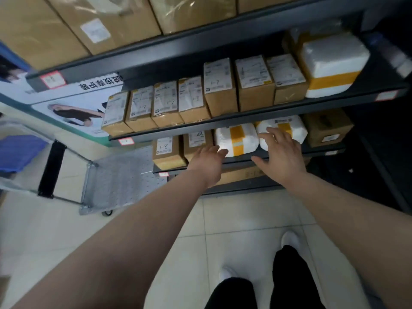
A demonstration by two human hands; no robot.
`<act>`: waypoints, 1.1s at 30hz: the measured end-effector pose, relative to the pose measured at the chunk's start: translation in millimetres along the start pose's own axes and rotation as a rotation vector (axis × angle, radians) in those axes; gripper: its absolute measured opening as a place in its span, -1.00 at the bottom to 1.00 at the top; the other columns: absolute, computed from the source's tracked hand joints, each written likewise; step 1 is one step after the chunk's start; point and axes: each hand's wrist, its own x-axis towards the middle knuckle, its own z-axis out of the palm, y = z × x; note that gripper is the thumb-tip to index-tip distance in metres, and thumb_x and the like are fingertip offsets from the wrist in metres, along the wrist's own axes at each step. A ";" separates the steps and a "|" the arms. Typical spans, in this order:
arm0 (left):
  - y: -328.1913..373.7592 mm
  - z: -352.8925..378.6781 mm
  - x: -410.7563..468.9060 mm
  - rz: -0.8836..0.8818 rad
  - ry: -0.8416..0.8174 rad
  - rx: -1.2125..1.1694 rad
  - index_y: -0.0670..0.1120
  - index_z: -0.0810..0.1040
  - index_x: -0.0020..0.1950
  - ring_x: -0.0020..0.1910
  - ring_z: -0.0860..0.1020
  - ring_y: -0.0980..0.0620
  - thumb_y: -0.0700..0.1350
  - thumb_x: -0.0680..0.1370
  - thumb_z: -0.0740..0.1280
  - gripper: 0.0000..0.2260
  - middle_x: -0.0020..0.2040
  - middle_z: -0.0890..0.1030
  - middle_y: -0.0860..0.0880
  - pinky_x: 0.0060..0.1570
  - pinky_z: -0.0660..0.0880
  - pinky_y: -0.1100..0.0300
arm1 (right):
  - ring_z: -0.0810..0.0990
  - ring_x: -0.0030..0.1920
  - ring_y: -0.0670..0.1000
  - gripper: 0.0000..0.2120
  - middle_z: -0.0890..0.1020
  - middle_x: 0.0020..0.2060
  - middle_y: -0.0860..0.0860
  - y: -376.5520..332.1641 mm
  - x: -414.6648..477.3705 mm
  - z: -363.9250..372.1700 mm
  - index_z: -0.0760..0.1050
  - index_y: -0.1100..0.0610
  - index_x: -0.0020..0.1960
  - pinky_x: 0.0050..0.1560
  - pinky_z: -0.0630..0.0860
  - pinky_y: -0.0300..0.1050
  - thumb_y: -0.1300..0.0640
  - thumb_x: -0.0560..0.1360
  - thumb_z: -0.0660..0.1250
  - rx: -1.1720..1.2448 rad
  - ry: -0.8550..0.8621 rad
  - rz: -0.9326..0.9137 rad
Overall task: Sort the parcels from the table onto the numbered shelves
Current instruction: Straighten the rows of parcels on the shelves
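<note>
Both our hands are spread and hold nothing. Our left hand [206, 162] reaches with loose fingers to the near corner of a white parcel [237, 140] banded in yellow tape; the fingertips look to be touching it, though blur keeps us from being sure. Our right hand [282, 155] lies flat, fingers fanned, over the front of a second white parcel [289, 128] just beside the first. Both parcels are soft, rounded, pillow-like bags on the lower shelf [247, 161], a dark metal board with a thin front lip. Left of them stand two squared cardboard boxes [168, 152] with white paper labels, one marked 8-1. Another brown box [327, 128] sits at the right, apart from the second bag. The shelf above [223, 124] carries a tight row of labelled cartons [220, 85] and a bulky white bag [332, 65]. Headroom between the two boards is slim. A perforated steel trolley [120, 175] stands left on pale glossy tiles [245, 219], which lie open before us.
</note>
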 end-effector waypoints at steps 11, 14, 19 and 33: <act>-122.9 122.2 -6.5 -0.340 -0.125 -0.230 0.02 0.27 0.51 0.43 0.30 -0.11 -0.23 0.56 0.26 -0.47 0.46 0.33 -0.06 0.40 0.32 -0.05 | 0.16 0.49 0.11 -0.49 0.26 0.47 0.10 -43.2 42.5 127.5 0.33 0.08 0.42 0.42 0.21 0.01 0.08 0.51 0.36 0.064 -0.352 -0.102; -159.5 146.5 17.0 -0.404 -0.122 -0.214 0.01 0.18 0.56 0.50 0.19 -0.16 -0.25 0.56 0.27 -0.41 0.54 0.22 -0.10 0.45 0.24 -0.10 | 0.06 0.53 0.11 -0.43 0.17 0.52 0.11 -56.3 77.2 166.6 0.25 0.09 0.48 0.48 0.14 0.05 0.06 0.53 0.35 0.044 -0.346 -0.167; -200.3 174.8 66.7 -0.533 -0.060 -0.187 0.14 -0.06 0.60 0.56 0.02 -0.21 -0.36 0.54 0.22 -0.22 0.61 -0.08 -0.12 0.43 0.22 -0.14 | -0.05 0.54 0.21 -0.35 -0.03 0.56 0.08 -74.4 121.6 232.4 0.13 -0.03 0.54 0.49 0.07 0.08 0.13 0.54 0.33 -0.007 -0.304 -0.237; -248.0 215.0 96.3 -0.418 -0.047 -0.249 0.33 -0.06 0.55 0.57 -0.20 -0.13 -0.48 0.48 0.16 -0.09 0.61 -0.18 -0.04 0.40 0.25 -0.18 | -0.08 0.51 0.32 -0.27 -0.13 0.56 -0.02 -100.2 144.3 315.6 0.05 -0.19 0.54 0.46 0.19 0.25 0.20 0.52 0.31 0.076 -0.292 -0.136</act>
